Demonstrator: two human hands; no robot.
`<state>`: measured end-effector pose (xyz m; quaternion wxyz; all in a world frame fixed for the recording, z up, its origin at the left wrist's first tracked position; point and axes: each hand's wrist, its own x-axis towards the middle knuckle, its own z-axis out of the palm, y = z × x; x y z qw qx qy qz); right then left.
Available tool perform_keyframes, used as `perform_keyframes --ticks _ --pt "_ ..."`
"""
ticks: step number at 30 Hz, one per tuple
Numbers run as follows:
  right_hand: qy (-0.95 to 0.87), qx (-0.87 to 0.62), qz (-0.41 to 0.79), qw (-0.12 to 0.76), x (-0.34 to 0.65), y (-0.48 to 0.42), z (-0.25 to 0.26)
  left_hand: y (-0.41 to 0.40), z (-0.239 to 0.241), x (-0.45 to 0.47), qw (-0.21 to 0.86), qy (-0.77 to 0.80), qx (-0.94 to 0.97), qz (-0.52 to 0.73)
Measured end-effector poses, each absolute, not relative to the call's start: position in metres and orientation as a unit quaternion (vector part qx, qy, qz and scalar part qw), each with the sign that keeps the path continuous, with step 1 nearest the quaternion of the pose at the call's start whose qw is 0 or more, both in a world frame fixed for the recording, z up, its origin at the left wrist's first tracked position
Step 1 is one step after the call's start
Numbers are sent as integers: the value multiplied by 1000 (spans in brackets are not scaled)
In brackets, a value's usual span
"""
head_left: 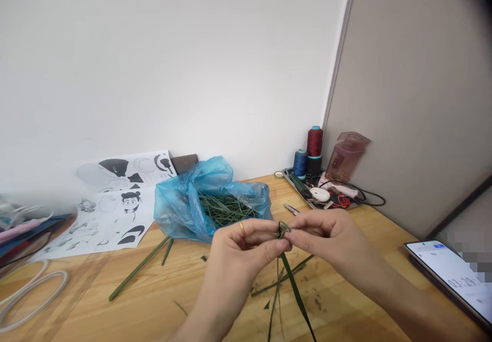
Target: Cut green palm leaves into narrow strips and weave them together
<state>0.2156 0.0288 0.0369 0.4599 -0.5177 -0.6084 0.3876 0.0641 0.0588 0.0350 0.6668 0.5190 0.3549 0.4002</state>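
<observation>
Between my two hands is a small folded piece of green leaf strip [283, 227], held above the wooden table. My left hand [246, 252] pinches it from the left with thumb and forefinger; a gold ring sits on one finger. From the right, my right hand [326, 234] grips the same piece, its thumb close to the left thumb. A long green strip end [295, 285] hangs down from the piece, with thinner strands beside it. The fingertips partly cover the folded part. Behind my hands, a blue plastic bag [172, 203] holds many cut green strips [226, 208].
Printed drawing sheets [107, 208] lie at the left, near a coiled white cable [63, 285]. Thread spools [315, 142], a pink bottle [346, 155] and a tool tray [295, 183] stand at the back right. Pliers [291, 208] and a phone [449, 275] lie nearer.
</observation>
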Motion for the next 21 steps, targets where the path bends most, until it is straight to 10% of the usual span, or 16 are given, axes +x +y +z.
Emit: perform_keyframes --ticks 14,21 --pt "-766 -508 133 371 226 29 44 59 38 63 561 406 552 464" --pt "-729 -503 205 417 218 23 46 55 39 65 537 414 558 478"
